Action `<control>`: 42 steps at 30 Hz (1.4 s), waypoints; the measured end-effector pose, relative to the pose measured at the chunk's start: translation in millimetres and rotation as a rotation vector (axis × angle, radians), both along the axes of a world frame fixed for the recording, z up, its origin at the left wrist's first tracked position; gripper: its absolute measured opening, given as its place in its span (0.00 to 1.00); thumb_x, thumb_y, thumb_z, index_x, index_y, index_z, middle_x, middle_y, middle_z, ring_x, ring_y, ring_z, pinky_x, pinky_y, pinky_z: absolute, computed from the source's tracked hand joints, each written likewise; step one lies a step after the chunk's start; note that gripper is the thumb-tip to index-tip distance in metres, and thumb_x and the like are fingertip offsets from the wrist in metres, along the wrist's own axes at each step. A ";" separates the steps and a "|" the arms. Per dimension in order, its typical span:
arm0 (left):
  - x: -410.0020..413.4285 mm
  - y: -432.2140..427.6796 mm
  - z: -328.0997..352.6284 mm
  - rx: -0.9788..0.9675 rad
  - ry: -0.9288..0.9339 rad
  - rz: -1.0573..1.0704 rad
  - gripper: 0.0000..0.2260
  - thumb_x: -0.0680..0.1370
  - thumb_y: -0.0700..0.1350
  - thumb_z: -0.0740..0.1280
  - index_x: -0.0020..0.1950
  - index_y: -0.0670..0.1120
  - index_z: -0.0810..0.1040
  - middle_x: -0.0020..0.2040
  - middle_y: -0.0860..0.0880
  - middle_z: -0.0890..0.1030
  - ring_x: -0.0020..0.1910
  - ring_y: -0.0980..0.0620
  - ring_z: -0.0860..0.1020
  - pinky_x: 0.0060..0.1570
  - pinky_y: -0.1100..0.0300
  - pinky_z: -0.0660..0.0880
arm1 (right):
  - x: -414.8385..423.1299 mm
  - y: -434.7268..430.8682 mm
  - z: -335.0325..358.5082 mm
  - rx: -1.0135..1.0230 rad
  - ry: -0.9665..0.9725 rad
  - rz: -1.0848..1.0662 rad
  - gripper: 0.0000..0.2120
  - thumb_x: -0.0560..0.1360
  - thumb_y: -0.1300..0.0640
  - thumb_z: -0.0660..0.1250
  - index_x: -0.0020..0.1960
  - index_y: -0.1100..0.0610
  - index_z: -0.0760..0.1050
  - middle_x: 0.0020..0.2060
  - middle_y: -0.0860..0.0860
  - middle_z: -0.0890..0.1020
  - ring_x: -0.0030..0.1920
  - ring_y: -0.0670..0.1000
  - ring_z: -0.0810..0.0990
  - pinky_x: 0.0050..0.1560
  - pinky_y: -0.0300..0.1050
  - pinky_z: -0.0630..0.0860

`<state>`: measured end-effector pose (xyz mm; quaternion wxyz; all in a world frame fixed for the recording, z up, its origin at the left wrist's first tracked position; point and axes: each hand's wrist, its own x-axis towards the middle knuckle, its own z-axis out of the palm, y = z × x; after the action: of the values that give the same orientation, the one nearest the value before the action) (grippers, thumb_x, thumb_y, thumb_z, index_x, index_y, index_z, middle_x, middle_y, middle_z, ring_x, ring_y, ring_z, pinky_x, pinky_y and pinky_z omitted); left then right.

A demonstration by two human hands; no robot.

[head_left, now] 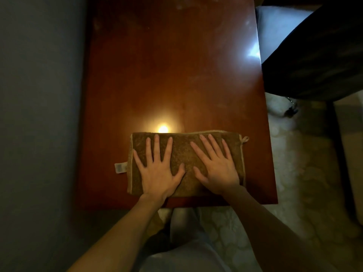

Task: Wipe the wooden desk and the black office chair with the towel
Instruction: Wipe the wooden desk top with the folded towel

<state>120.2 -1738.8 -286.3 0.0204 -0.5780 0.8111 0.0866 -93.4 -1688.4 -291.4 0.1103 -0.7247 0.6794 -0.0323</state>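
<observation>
- Nearest, two bare forearms reach forward over pale clothing.
- The left grip (157,169) lies flat on the towel (184,152), fingers straight and spread, palm pressing down.
- The right grip (218,171) lies flat on it too, fingers spread; the two thumbs are near each other but apart.
- The brown towel, folded to a rectangle, rests at the near end of the surface (167,75). A white label (120,167) sticks out at its left edge and a small loop (245,139) at its far right corner.
- Just beyond its far edge a bright glare (163,128) shines on the glossy reddish wood.
- Farther right stands the black office chair (314,55), dim, beside the surface's right edge.
</observation>
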 end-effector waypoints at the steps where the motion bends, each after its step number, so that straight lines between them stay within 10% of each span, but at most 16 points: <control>1: -3.8 -9.6 -0.5 -0.007 0.002 -0.001 0.38 0.79 0.71 0.51 0.85 0.55 0.49 0.85 0.44 0.48 0.83 0.41 0.46 0.75 0.27 0.46 | -3.2 -9.1 0.3 0.000 0.000 -0.005 0.37 0.79 0.36 0.56 0.84 0.43 0.48 0.84 0.51 0.53 0.84 0.53 0.46 0.81 0.63 0.46; 42: -104.3 -369.2 -7.8 -0.099 0.006 0.054 0.36 0.80 0.70 0.50 0.84 0.58 0.46 0.85 0.46 0.47 0.84 0.43 0.44 0.77 0.29 0.43 | -103.6 -368.9 -0.5 -0.114 -0.026 0.047 0.35 0.81 0.36 0.53 0.84 0.47 0.52 0.83 0.54 0.54 0.83 0.55 0.48 0.81 0.64 0.46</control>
<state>15.9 -2108.0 -294.1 -0.0131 -0.5996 0.7987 0.0484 -196.9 -2057.4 -291.9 0.0786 -0.7451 0.6577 -0.0776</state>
